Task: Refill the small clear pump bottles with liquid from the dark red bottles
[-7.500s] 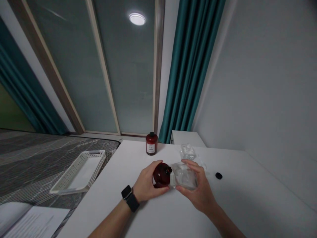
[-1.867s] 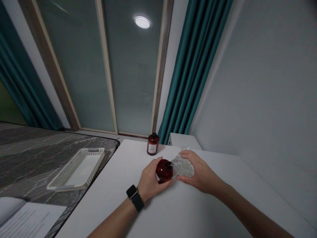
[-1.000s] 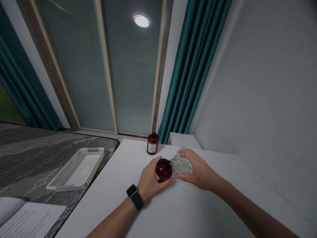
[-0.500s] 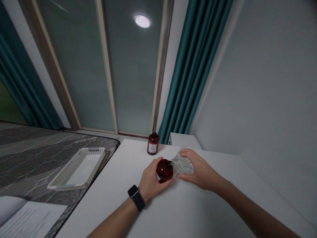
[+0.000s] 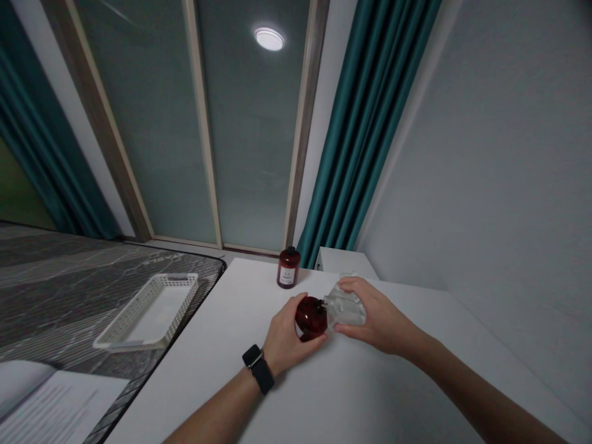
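Note:
My left hand [image 5: 291, 336], with a dark watch on its wrist, is curled around a glossy dark red bottle [image 5: 311, 316] low over the white table [image 5: 217, 351]. The bottle's mouth faces right. In my right hand [image 5: 370, 314] is a clear, crinkled-looking plastic container [image 5: 348, 307], tipped on its side. Its narrow end meets the mouth of the red bottle; whether liquid runs between them cannot be made out. Behind them a second dark red bottle [image 5: 287, 268] stands upright, with a black cap and a white label.
To the left, a white perforated basket [image 5: 161, 342] and an open book [image 5: 69, 407] lie on a dark grey patterned surface [image 5: 60, 296]. A small white cabinet [image 5: 346, 260] stands beyond the table's far edge, by a teal curtain [image 5: 361, 135]. A grey wall rises at right.
The view has shifted slightly, so everything sits a little further right. Both hands keep the same hold on the red bottle and the clear container.

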`<state>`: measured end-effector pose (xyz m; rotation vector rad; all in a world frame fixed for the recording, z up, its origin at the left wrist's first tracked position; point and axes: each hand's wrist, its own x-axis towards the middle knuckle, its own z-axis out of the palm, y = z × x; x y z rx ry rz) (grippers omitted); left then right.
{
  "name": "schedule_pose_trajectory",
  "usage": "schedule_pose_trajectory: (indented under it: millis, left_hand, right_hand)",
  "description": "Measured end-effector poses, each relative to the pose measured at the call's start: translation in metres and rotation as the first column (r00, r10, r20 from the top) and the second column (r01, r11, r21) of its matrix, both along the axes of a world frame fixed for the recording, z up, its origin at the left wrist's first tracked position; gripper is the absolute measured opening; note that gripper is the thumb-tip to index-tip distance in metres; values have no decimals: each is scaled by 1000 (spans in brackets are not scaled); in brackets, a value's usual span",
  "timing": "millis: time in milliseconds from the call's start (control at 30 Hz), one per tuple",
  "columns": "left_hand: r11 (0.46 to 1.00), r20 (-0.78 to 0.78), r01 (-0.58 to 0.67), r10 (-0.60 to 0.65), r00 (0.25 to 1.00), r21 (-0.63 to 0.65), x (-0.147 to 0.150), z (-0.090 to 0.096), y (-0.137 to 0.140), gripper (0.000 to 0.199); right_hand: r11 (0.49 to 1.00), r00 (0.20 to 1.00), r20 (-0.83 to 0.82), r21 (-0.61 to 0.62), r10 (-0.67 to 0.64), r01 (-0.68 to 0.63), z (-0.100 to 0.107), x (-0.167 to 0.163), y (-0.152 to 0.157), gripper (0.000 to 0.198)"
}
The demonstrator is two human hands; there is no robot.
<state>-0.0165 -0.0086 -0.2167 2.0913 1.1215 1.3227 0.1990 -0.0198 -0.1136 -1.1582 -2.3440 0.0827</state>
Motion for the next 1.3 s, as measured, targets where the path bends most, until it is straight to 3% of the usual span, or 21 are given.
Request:
schedule_pose_trajectory:
  millis: [1300]
  left_hand:
    - [1000, 22, -5, 5, 1000, 3, 2, -1, -1, 76]
  right_hand:
    - [1000, 999, 38, -16, 16, -16, 6, 0, 3, 56]
